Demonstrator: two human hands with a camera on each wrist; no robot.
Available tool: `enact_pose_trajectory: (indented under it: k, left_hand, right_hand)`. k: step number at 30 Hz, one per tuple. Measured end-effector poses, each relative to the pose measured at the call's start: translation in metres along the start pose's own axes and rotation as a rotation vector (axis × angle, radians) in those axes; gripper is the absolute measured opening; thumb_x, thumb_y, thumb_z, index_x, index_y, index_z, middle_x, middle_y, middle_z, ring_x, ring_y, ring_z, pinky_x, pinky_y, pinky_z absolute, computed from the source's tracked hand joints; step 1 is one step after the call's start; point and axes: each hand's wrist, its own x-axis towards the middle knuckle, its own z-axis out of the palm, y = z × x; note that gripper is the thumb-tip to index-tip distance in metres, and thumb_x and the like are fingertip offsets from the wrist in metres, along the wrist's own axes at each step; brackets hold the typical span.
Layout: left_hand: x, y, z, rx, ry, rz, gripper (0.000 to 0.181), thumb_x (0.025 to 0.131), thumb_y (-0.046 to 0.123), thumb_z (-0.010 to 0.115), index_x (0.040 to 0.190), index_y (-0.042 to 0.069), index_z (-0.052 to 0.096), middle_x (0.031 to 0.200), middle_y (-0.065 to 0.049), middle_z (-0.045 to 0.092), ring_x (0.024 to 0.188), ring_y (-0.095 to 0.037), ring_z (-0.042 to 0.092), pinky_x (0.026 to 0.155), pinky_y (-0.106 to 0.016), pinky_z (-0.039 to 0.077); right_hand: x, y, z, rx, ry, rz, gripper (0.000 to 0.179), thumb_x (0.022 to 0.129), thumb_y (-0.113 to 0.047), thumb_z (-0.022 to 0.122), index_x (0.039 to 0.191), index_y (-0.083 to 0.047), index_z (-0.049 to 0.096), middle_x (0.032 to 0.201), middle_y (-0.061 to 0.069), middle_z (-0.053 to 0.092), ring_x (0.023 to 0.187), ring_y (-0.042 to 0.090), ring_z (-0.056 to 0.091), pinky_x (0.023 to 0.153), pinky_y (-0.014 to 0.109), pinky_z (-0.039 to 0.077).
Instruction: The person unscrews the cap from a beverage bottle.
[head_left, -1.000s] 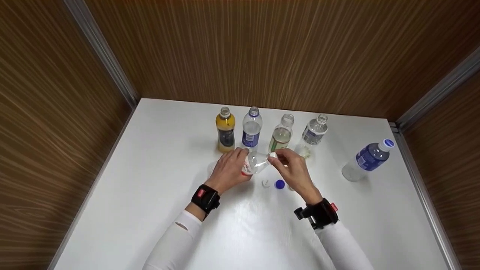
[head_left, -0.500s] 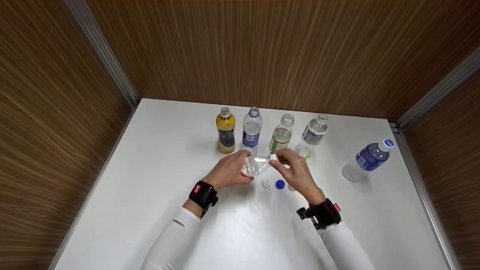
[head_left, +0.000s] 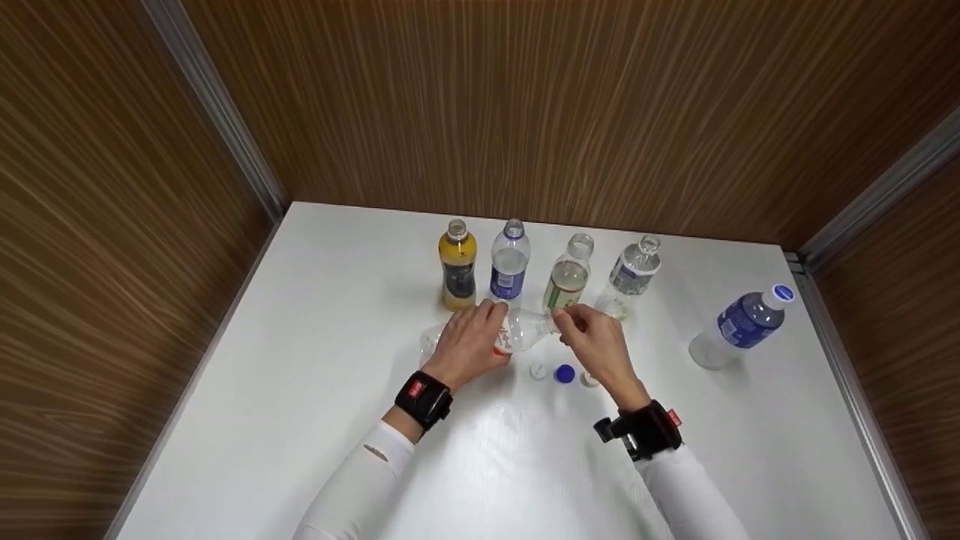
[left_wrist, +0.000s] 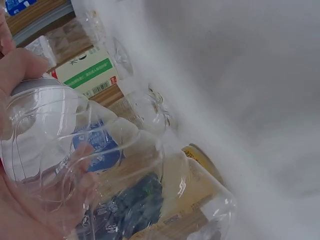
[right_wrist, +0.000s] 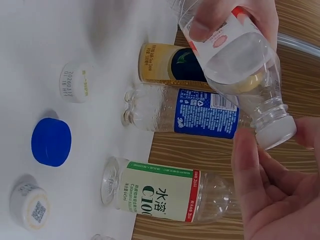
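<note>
My left hand [head_left: 466, 343] grips a clear plastic bottle [head_left: 525, 330] with a white and red label, holding it on its side with the neck to the right. A white cap [right_wrist: 276, 131] sits on that bottle's mouth in the right wrist view. The thumb and fingers of my right hand [head_left: 598, 346] pinch the cap, which they hide in the head view. Loose on the white table below the bottle lie a blue cap [head_left: 565, 373], a white cap [head_left: 538, 370] and a second white cap [head_left: 590, 379].
Behind the hands stand uncapped bottles: a yellow one [head_left: 457, 262], a blue-labelled one [head_left: 510, 262], a green-labelled one [head_left: 568, 283] and a silver-labelled one [head_left: 634, 268]. A capped bottle with a blue label [head_left: 744, 322] stands at the right. Wood-grain panels [head_left: 480, 105] enclose the table.
The right fingers have shifted around the cap, covering it in the head view where it showed before. The left hand has turned slightly with the bottle, and the head view has shifted a little.
</note>
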Motion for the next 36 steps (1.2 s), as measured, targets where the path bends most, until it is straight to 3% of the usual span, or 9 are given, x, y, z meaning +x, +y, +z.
enact_pose_trajectory:
  k: [3, 12, 27, 32, 34, 36]
  left_hand:
    - [0.000, 0.000, 0.000, -0.004, -0.014, -0.001, 0.077, 0.078, 0.034, 0.087, 0.141, 0.006, 0.052, 0.125, -0.012, 0.061, 0.109, -0.030, 0.063, 0.097, -0.049, 0.053]
    - [0.000, -0.003, -0.004, -0.179, -0.127, -0.037, 0.071, 0.080, 0.034, 0.084, 0.138, 0.008, 0.052, 0.117, -0.007, 0.061, 0.103, -0.024, 0.062, 0.094, -0.046, 0.052]
    - [0.004, -0.009, -0.008, -0.302, -0.170, -0.018, 0.063, 0.080, 0.031, 0.085, 0.129, 0.009, 0.053, 0.111, -0.002, 0.062, 0.096, -0.018, 0.060, 0.084, -0.037, 0.053]
    - [0.003, -0.009, -0.007, -0.311, -0.152, -0.034, 0.065, 0.079, 0.031, 0.086, 0.130, 0.008, 0.053, 0.113, -0.003, 0.062, 0.096, -0.017, 0.061, 0.084, -0.037, 0.053]
    - [0.003, -0.007, -0.005, -0.286, -0.119, -0.035, 0.065, 0.079, 0.031, 0.086, 0.130, 0.007, 0.053, 0.114, -0.004, 0.062, 0.097, -0.019, 0.061, 0.084, -0.038, 0.053]
    - [0.002, -0.004, -0.002, -0.236, -0.073, -0.026, 0.066, 0.079, 0.031, 0.086, 0.131, 0.007, 0.053, 0.114, -0.005, 0.062, 0.097, -0.021, 0.062, 0.086, -0.041, 0.054]
  right_hand:
    - [0.000, -0.001, -0.001, 0.010, -0.012, 0.018, 0.028, 0.101, -0.030, 0.067, 0.097, -0.004, 0.077, 0.070, -0.001, 0.070, 0.062, 0.015, 0.067, 0.058, 0.027, 0.048]
    - [-0.001, -0.002, -0.003, 0.025, -0.059, -0.032, 0.023, 0.099, -0.025, 0.072, 0.097, -0.002, 0.077, 0.073, 0.000, 0.071, 0.064, 0.013, 0.065, 0.057, 0.024, 0.047]
    - [-0.004, -0.004, -0.005, -0.006, -0.031, -0.215, 0.018, 0.098, -0.015, 0.073, 0.104, 0.002, 0.073, 0.085, 0.004, 0.073, 0.073, 0.014, 0.066, 0.065, 0.027, 0.054]
    - [-0.005, -0.005, -0.003, -0.009, -0.006, -0.285, 0.017, 0.098, -0.011, 0.072, 0.106, 0.003, 0.071, 0.091, 0.008, 0.072, 0.077, 0.019, 0.068, 0.070, 0.033, 0.057]
    - [-0.005, -0.006, -0.003, -0.003, 0.006, -0.264, 0.018, 0.099, -0.013, 0.071, 0.108, 0.003, 0.071, 0.092, 0.009, 0.073, 0.078, 0.020, 0.069, 0.070, 0.033, 0.058]
    - [-0.004, -0.007, -0.003, 0.006, 0.014, -0.188, 0.022, 0.102, -0.018, 0.067, 0.110, 0.003, 0.071, 0.089, 0.007, 0.073, 0.077, 0.019, 0.069, 0.068, 0.032, 0.056]
